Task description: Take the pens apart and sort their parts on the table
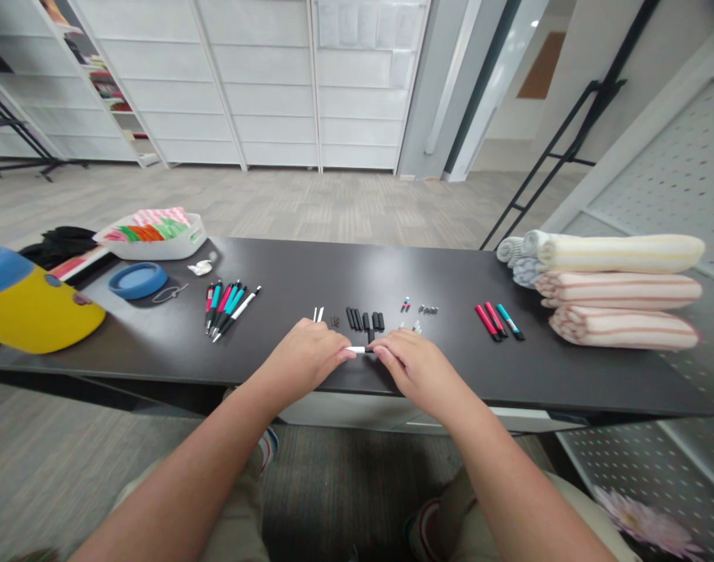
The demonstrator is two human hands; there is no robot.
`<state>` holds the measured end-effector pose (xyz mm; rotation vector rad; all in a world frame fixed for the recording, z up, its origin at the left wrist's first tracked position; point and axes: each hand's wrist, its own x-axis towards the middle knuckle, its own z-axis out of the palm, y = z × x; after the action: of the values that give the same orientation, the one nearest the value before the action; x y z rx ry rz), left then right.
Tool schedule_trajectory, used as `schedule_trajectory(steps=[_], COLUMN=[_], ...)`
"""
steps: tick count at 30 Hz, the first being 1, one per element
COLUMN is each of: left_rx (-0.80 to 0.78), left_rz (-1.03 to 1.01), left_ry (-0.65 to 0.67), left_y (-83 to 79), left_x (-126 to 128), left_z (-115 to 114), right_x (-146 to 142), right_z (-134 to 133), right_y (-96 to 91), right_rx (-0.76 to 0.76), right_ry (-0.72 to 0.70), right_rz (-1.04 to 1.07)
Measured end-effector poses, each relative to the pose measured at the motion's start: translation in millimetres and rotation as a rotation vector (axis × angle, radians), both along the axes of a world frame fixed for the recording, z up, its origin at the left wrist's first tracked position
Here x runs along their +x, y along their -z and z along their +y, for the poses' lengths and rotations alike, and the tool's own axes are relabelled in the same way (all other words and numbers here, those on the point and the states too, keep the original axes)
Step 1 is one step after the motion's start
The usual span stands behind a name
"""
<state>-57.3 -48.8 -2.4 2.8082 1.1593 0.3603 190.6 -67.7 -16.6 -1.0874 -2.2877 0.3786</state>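
Over the front of the dark table, my left hand (310, 355) pinches a white pen barrel (355, 350). My right hand (412, 361) is closed on the black end of the same pen; the fingers partly hide where the two parts meet. Just beyond the hands lie several black pen grips (354, 318), white thin sticks (317, 314) and a small cluster that looks like springs (335, 321). Further right are small coloured pieces (405, 304), metal-looking bits (428, 310) and clear bits (417, 327). Red and teal barrels (491, 321) with black ends rest to the right.
Several whole pens (228, 308) lie left of my hands. Beyond them are a blue round lid (137, 281), a white basket (158, 248) of colourful items and a yellow-and-blue object (37, 308). Rolled towels (623, 290) are stacked on the table's right end (643, 375).
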Motion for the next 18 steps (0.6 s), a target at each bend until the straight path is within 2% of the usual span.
schedule_trajectory(steps=[9, 12, 18], left_rx=[-0.011, -0.015, 0.005], left_rz=[0.028, 0.026, -0.001], left_ry=[-0.008, -0.01, 0.008], left_y=[-1.9, -2.4, -0.5], left_x=[1.4, 1.7, -0.5], left_z=[-0.2, 0.3, 0.7], right_x=[2.3, 1.8, 2.2], right_z=[-0.6, -1.5, 0.1], right_y=[-1.9, -2.8, -1.9], right_rx=[-0.009, -0.035, -0.024], right_ry=[-0.003, 0.026, -0.01], right_rz=[0.103, 0.072, 0.05])
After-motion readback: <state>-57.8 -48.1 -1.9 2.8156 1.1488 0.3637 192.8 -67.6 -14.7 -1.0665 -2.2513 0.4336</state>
